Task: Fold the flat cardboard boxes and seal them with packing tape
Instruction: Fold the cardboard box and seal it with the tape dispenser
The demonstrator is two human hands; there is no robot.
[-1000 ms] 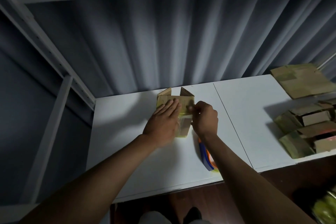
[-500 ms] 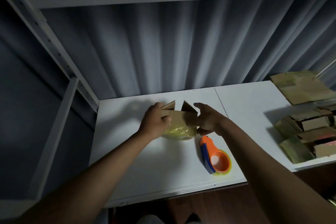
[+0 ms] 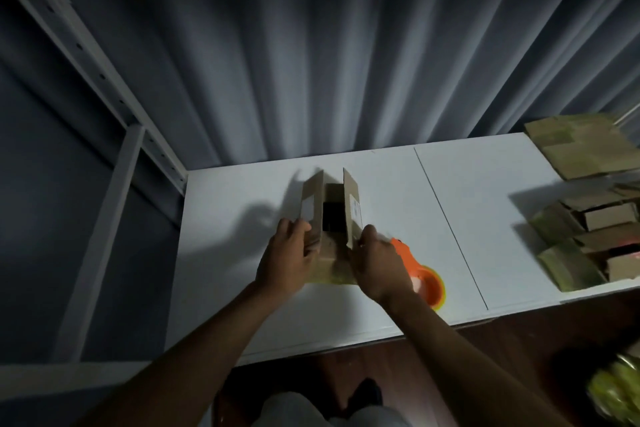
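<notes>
Packing workstation: white table (image 3: 242, 305), metal shelving frame (image 3: 114, 163), stacked cardboard boxes (image 3: 588, 246).

No text can be read

The cardboard box (image 3: 329, 218) carries two pale labels, one on its left flap (image 3: 307, 208) and one on its right flap (image 3: 356, 213). The right label seems to have small dark print, but it is too blurred and too small to read. The left label looks blank. No brand, number or sign is legible on any other thing in view.
</notes>
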